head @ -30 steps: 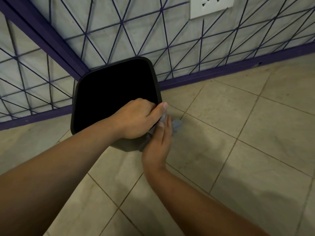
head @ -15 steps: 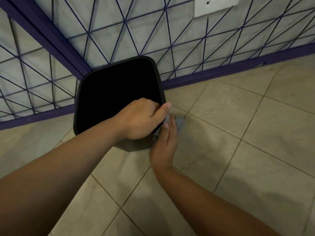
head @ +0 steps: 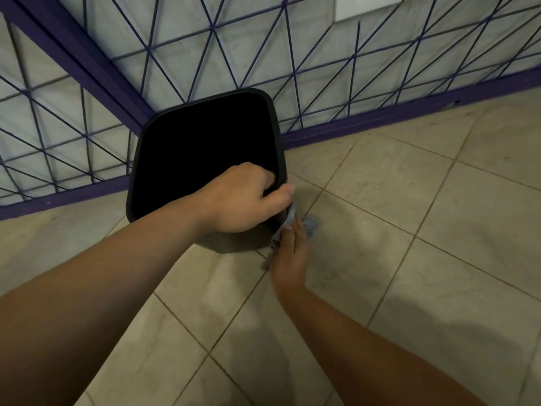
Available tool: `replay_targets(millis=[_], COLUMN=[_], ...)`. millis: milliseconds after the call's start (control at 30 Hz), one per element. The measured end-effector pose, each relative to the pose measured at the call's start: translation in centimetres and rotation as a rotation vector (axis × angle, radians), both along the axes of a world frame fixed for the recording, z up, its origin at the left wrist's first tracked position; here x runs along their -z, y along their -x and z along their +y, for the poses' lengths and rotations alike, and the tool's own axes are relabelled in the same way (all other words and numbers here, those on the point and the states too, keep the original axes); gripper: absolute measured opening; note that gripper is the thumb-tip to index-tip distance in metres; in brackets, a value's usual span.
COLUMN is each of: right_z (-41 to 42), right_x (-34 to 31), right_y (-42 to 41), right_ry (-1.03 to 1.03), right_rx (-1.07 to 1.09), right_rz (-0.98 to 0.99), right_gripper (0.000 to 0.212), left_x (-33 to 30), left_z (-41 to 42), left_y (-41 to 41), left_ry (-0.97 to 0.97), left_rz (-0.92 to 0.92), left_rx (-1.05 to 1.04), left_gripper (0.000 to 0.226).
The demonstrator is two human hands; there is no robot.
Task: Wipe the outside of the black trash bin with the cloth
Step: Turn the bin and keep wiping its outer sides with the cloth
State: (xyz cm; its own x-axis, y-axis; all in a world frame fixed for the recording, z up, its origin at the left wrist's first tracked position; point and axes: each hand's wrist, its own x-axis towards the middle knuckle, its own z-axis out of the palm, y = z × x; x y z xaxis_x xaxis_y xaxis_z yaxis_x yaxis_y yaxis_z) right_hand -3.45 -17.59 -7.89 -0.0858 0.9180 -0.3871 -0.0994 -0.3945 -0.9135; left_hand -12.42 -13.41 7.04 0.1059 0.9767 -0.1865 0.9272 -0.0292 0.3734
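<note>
A black trash bin (head: 164,133) stands on the tiled floor in the corner, its open top facing me. My left hand (head: 243,200) grips the bin's near right rim, fingers curled inside and thumb outside. Below it, my right hand (head: 289,256) presses a grey-blue cloth (head: 311,225) flat against the bin's outer right side, low down, with straight fingers. Most of the cloth is hidden under that hand; bits stick out at the fingertips and near the wrist.
Two walls with a purple line pattern and purple skirting (head: 380,118) meet right behind the bin. A white socket plate (head: 366,5) sits high on the right wall. Beige floor tiles (head: 409,230) spread to the right and toward me.
My right hand with the cloth has slid down the bin's right side, away from the rim. My left hand keeps its grip on the rim.
</note>
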Motion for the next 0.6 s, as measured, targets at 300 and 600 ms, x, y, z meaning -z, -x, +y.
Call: replay_targets(millis=[300,600], right_z=[-0.2,-0.6], right_x=[-0.2,0.5], right_y=[-0.1,-0.2], right_ry=[-0.061,-0.045], right_rx=[-0.002,-0.027], right_rz=[-0.007,-0.027], right_gripper=[0.043,0.045], left_x=[0.1,0.4], left_z=[0.0,-0.1], left_y=[0.2,0.3], left_ry=[-0.014,-0.034], left_rz=[-0.056,-0.067], left_rx=[-0.009,0.004], left_gripper=[0.053,0.053])
